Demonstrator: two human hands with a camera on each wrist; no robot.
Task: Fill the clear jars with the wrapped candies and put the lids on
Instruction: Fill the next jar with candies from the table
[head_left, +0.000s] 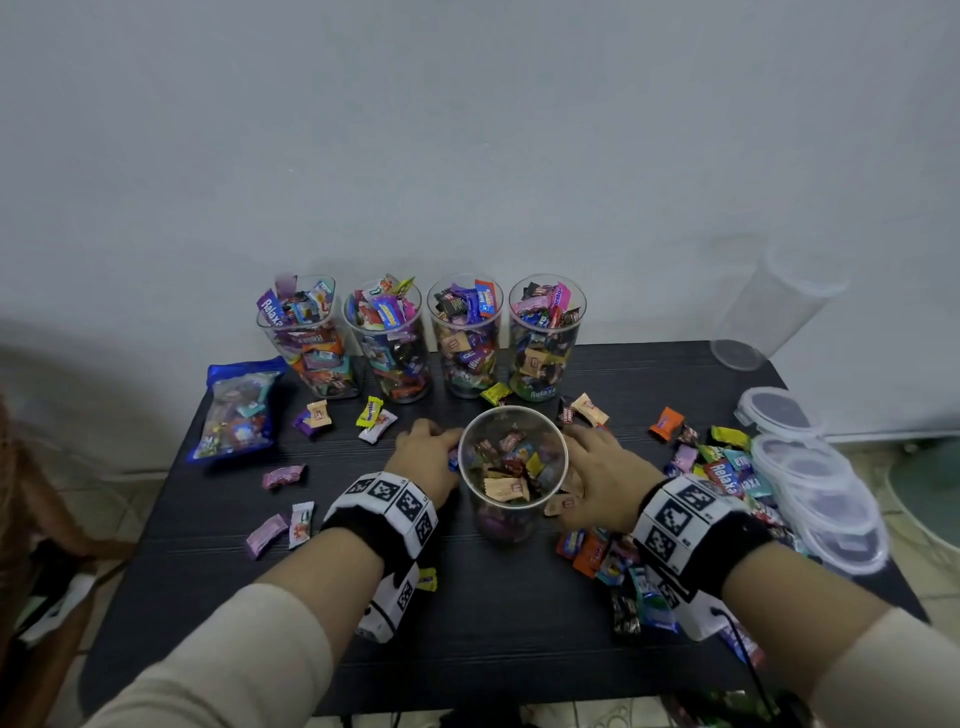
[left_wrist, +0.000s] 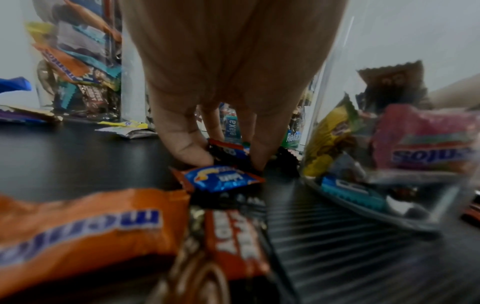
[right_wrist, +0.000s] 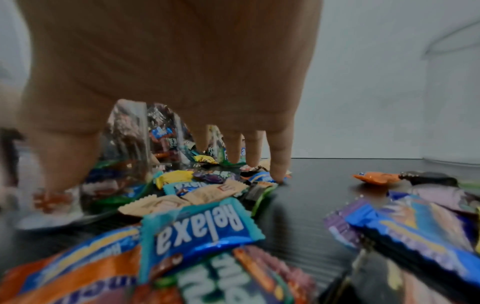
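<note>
A clear jar (head_left: 511, 499), partly filled with wrapped candies, stands mid-table between my hands. My left hand (head_left: 423, 441) lies just left of it. In the left wrist view the thumb and fingers (left_wrist: 187, 148) pinch a small red-and-blue candy (left_wrist: 230, 149) on the table, with the jar (left_wrist: 363, 144) to the right. My right hand (head_left: 592, 460) is on the jar's right side, fingers straight down, fingertips (right_wrist: 276, 172) touching loose candies (right_wrist: 205, 193). Four full jars (head_left: 467, 338) without lids line the back.
A stack of clear lids (head_left: 815, 483) sits at the right edge. An empty jar (head_left: 769, 312) leans at the back right. A blue candy bag (head_left: 239, 410) lies at the left. Loose candies (head_left: 722, 467) are scattered right of the jar and below my right wrist.
</note>
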